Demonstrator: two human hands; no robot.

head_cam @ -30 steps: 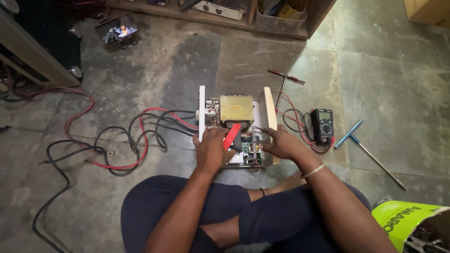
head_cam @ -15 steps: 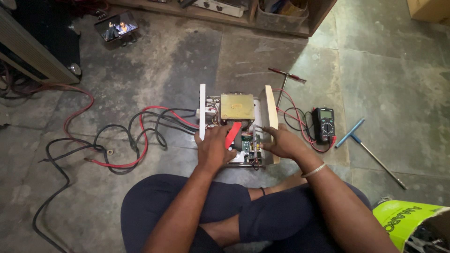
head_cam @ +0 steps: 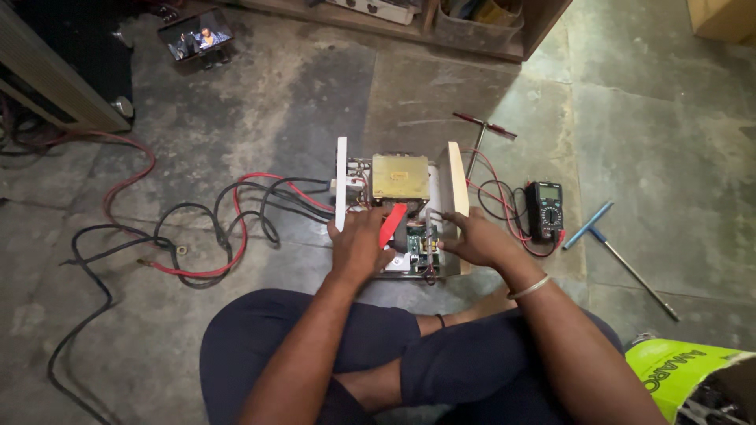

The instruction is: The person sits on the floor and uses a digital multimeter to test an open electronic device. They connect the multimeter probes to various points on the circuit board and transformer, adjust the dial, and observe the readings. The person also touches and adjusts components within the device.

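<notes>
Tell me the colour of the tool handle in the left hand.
Red; the tool handle shows in the head view.

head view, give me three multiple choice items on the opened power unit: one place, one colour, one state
1. Where is the multimeter?
A. on the floor right of the opened power unit
B. on the person's lap
C. on top of the unit

2. What colour is the tool handle in the left hand?
A. blue
B. red
C. white

3. How is the right hand placed?
A. lifted clear of the unit
B. holding the multimeter
C. at the unit's right side, fingers reaching inside

Answers: 1 A, it lies on the concrete beside the unit's right panel. 2 B, a red handle sticks out of the fist. 3 C, its fingers point in at the circuit board.
</notes>
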